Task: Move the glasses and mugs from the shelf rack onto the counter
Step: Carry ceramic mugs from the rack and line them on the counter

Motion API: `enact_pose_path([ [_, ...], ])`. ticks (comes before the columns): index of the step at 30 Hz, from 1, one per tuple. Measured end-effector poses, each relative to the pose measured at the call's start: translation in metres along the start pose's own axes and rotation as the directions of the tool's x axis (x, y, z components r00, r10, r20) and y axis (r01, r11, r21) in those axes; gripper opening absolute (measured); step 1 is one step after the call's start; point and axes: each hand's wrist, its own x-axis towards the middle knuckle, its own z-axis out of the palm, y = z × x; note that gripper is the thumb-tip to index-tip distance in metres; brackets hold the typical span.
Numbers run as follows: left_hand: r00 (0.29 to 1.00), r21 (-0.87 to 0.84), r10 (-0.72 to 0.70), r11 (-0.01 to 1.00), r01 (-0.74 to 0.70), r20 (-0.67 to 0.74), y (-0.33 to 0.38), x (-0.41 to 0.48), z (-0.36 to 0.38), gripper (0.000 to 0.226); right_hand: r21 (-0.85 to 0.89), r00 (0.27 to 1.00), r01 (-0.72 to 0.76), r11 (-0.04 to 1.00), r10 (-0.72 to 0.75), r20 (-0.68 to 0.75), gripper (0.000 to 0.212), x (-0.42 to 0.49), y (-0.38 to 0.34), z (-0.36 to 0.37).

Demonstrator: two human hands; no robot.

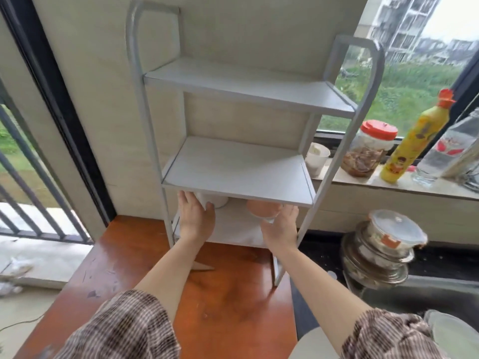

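A white three-tier shelf rack [238, 177] stands on the reddish-brown counter [220, 307]. Its top and middle shelves are bare. On the bottom shelf a white mug [216, 200] sits at the left and a pinkish glass [263, 209] at the right, both partly hidden by the middle shelf. My left hand [195, 216] reaches under the middle shelf with fingers around the near side of the white mug. My right hand [281, 226] cups the pinkish glass from the right, fingers spread; whether either hand grips firmly is unclear.
On the window ledge stand a white cup [316, 158], a red-lidded jar [368, 149], a yellow bottle [412, 141] and a clear bottle [445, 151]. Stacked lidded pots [381, 250] sit right of the rack by a dark sink. A railing is at the left.
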Motion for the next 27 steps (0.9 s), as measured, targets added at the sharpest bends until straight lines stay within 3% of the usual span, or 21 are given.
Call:
enact_pose_path([
  [5,0.999,-0.074,0.006,0.997,-0.009,-0.046,0.002,0.001,-0.002,0.04,-0.001,0.999,0.001,1.0,-0.001,-0.053,0.038,-0.003,-0.003,0.002],
  [8,0.999,-0.088,0.013,0.996,-0.016,-0.037,0.001,-0.008,-0.001,0.03,0.144,0.999,-0.015,0.989,0.021,-0.036,0.034,-0.012,-0.008,0.003],
  [11,1.0,-0.144,-0.022,0.989,0.023,0.014,0.002,-0.013,-0.005,0.032,0.311,0.997,-0.077,0.947,0.073,0.024,0.028,-0.019,-0.015,0.001],
  [16,0.993,-0.265,-0.042,0.962,0.07,0.11,0.003,-0.022,-0.012,0.05,0.322,0.991,-0.092,0.942,0.054,0.124,0.014,-0.022,-0.017,-0.006],
  [19,0.987,-0.331,-0.073,0.937,0.116,0.141,-0.001,-0.031,-0.017,0.045,0.325,0.982,-0.135,0.936,0.083,0.168,0.031,-0.025,-0.016,-0.012],
  [25,0.958,-0.351,-0.23,0.894,0.278,0.173,-0.002,-0.05,-0.029,0.053,0.41,0.923,-0.345,0.844,0.228,0.309,0.021,-0.042,-0.01,-0.029],
  [27,0.951,-0.368,-0.257,0.878,0.305,0.174,0.0,-0.056,-0.031,0.051,0.432,0.891,-0.424,0.796,0.283,0.354,0.03,-0.047,-0.009,-0.036],
])
